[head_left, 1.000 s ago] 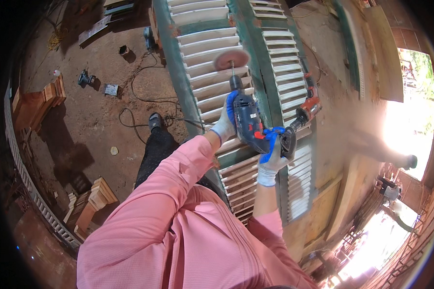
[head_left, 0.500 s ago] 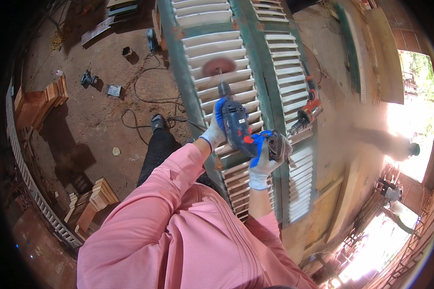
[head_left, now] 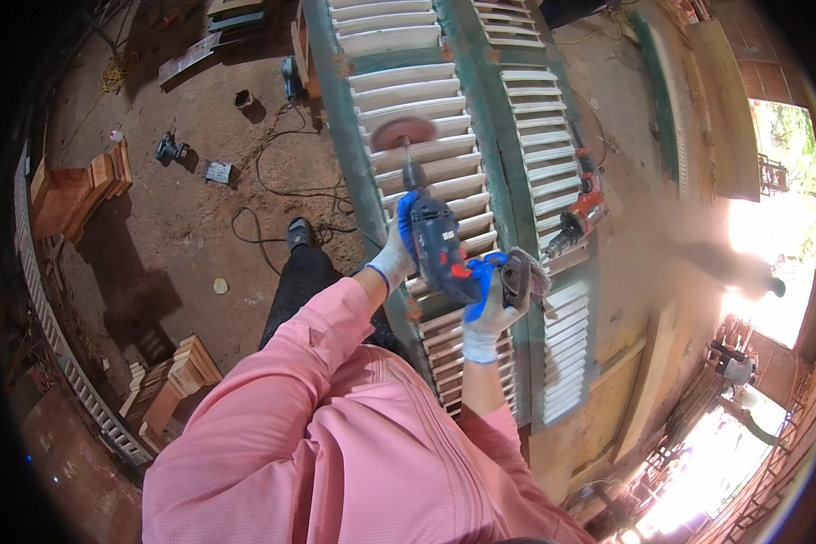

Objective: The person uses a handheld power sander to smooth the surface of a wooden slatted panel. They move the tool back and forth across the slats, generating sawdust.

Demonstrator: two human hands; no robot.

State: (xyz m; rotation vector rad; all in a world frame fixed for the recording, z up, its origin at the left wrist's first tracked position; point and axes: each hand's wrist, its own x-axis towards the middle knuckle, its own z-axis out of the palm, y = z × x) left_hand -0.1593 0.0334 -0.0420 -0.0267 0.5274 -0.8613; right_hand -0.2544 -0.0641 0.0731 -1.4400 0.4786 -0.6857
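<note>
While the gloved left hand point(head_left: 395, 251) wraps the blue-black drill point(head_left: 438, 238) just behind its chuck and the gloved right hand point(head_left: 488, 315) closes about the rear handle, the blurred reddish disc point(head_left: 403, 133) sits ahead of them over the left ends of the white slats point(head_left: 403, 86). A second ago it was farther right, nearer the other ends of those slats. Both hands have shifted left with the drill, so the right hand is now farther from the red drill point(head_left: 587, 208), which lies ahead and to its right on the green-framed shutters point(head_left: 491, 136), just where it was. A dark part shows beside the right hand's fingers, too blurred to tell.

On the left, the frame's outer edge runs close by the disc and the left hand, leaving little slat width on that side; to the right, slats reach across to the green middle of the frame. Ahead of the hands the slats run up to a green crosspiece, with more beyond it. Left of the hands, past the edge, the brown floor point(head_left: 190, 245) spreads wide, with a dark cord point(head_left: 290, 193) curling near a dark shoe point(head_left: 299, 234)
</note>
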